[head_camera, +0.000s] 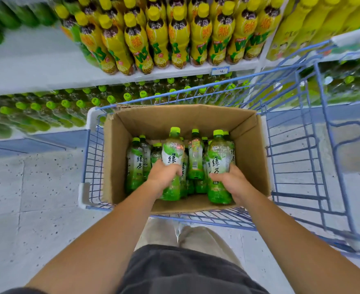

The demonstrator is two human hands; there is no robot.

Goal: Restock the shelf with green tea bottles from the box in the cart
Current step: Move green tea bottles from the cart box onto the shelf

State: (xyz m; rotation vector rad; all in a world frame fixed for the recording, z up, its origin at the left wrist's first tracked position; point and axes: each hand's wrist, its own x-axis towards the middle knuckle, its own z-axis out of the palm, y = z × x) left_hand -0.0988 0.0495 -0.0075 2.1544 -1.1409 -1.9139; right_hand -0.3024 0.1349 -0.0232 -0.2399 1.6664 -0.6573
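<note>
Head view: in the cardboard box point(249, 149), each hand curls round a bottle. The left hand point(164, 176) grips a green tea bottle point(172, 152) and the right hand point(231, 183) a second bottle point(217, 155), both above the remaining bottles point(135, 164). Box walls flank the wrists, the cart point(298, 145) rim lies outside them, and the shelf point(32, 66) is beyond the fingertips.

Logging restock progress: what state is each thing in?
Box: open, in the cart, partly full.
Left hand: grips left bottle.
Right hand: grips right bottle.
Both bottles: capped, raised above the rest.
</note>
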